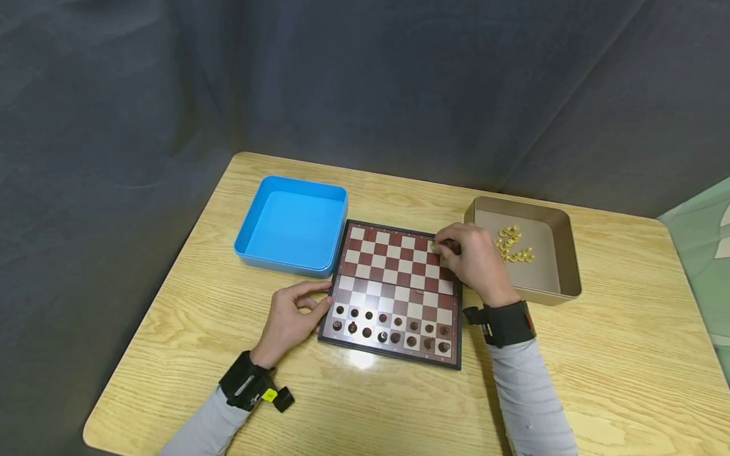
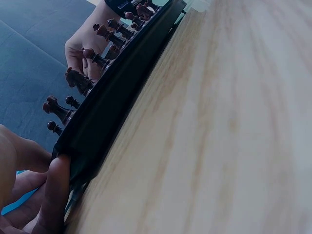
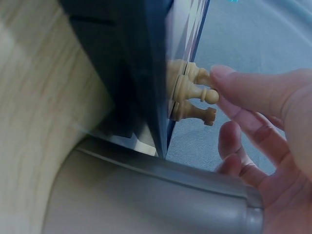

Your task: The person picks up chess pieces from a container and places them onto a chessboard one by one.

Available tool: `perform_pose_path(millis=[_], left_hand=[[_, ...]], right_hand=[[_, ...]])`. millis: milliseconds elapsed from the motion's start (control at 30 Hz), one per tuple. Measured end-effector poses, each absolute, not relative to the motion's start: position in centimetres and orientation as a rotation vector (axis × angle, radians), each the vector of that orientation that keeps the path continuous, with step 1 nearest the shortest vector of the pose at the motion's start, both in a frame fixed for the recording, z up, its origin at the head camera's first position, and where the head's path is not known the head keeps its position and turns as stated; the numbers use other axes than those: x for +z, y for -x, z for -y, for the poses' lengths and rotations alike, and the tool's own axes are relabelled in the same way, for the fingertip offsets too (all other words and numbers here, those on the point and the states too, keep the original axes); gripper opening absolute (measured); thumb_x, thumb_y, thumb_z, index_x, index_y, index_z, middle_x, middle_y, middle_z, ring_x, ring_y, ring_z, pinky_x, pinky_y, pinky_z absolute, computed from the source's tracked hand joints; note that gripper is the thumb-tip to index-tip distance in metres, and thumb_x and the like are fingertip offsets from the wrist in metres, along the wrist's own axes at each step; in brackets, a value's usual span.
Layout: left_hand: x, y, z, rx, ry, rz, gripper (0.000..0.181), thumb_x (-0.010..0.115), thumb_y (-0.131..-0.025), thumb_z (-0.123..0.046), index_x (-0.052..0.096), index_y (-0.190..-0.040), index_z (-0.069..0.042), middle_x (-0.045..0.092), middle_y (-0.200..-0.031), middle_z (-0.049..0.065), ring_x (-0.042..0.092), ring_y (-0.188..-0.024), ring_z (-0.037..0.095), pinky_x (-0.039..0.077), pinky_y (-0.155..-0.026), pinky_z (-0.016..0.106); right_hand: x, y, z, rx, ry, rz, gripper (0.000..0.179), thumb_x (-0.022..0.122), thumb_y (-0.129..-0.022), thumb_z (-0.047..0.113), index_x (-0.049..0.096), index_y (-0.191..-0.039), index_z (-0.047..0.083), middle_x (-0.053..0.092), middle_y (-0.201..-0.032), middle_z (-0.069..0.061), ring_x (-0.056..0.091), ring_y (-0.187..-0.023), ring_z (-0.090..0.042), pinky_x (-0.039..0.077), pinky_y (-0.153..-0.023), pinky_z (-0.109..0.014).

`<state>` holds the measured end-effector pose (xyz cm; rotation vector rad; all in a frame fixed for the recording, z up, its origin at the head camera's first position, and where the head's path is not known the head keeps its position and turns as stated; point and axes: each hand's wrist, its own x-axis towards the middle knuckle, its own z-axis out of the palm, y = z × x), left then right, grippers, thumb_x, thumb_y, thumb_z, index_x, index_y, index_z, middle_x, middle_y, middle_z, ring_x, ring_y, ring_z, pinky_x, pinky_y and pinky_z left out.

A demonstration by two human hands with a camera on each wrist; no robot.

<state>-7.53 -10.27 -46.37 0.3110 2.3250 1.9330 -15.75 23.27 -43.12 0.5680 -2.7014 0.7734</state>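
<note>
A red-and-white chessboard (image 1: pixel 393 272) lies on the table, with dark chess pieces (image 1: pixel 382 337) in two rows along its near side. My left hand (image 1: pixel 291 316) holds the board's left edge, thumb and fingers bent against it. At the far right corner, my right hand (image 1: pixel 473 256) pinches a light chess piece (image 3: pixel 197 73) between thumb and index finger, its base at the board. The kind of that piece is partly hidden by the fingertips. Beside it, in the right wrist view, stand a light pawn (image 3: pixel 195 92) and a light rook (image 3: pixel 195 114).
A beige tray (image 1: pixel 564 253) stands right of the board, with several yellowish chess pieces (image 1: pixel 509 237) lying in it. At the back left, a blue tray (image 1: pixel 299 221) touches or nearly touches the board's corner. Dark cloth (image 1: pixel 365 95) hangs behind the wooden table (image 1: pixel 365 418).
</note>
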Motion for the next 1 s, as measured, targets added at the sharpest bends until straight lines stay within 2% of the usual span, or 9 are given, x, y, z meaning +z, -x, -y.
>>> perform_pose_path(millis=[600,733,867,1000], left_hand=[[-46.1,7.5,10.3,1.911,-0.315,-2.344,0.034,0.065,-0.077,-0.007,0.058,-0.110,-0.005,0.063,-0.066,0.014,0.053,-0.042,0.028,0.043,-0.033,0.035],[-46.2,7.5,10.3,1.911,-0.309,-2.343,0.034,0.065,-0.077,-0.007,0.058,-0.110,-0.005,0.063,-0.066,0.014,0.053,-0.042,0.028,0.044,-0.033,0.034],[-46.3,7.5,10.3,1.913,-0.300,-2.335,0.034,0.065,-0.077,-0.008,0.058,-0.110,-0.006,0.063,-0.067,0.014,0.053,-0.041,0.029,0.044,-0.033,0.034],[-46.3,7.5,10.3,1.915,-0.302,-2.331,0.034,0.065,-0.077,-0.008,0.058,-0.110,-0.006,0.063,-0.067,0.014,0.053,-0.041,0.029,0.044,-0.033,0.035]], right_hand=[[-42.6,15.6,-23.4,0.800,-0.554,2.726,0.013,0.066,-0.076,0.012,0.064,-0.089,0.012,0.058,-0.089,0.001,0.052,-0.069,-0.011,0.043,-0.055,-0.026],[-41.8,15.4,-23.8,0.776,-0.534,2.701,0.014,0.066,-0.076,0.012,0.064,-0.090,0.010,0.058,-0.088,-0.001,0.048,-0.064,-0.013,0.038,-0.052,-0.026],[-40.9,15.1,-24.8,0.738,-0.502,2.667,0.013,0.064,-0.077,0.012,0.065,-0.090,0.009,0.056,-0.080,0.000,0.044,-0.060,-0.012,0.033,-0.048,-0.026],[-40.1,15.0,-26.3,0.721,-0.491,2.643,0.011,0.063,-0.078,0.010,0.066,-0.088,0.008,0.058,-0.080,0.001,0.046,-0.062,-0.010,0.034,-0.045,-0.025]])
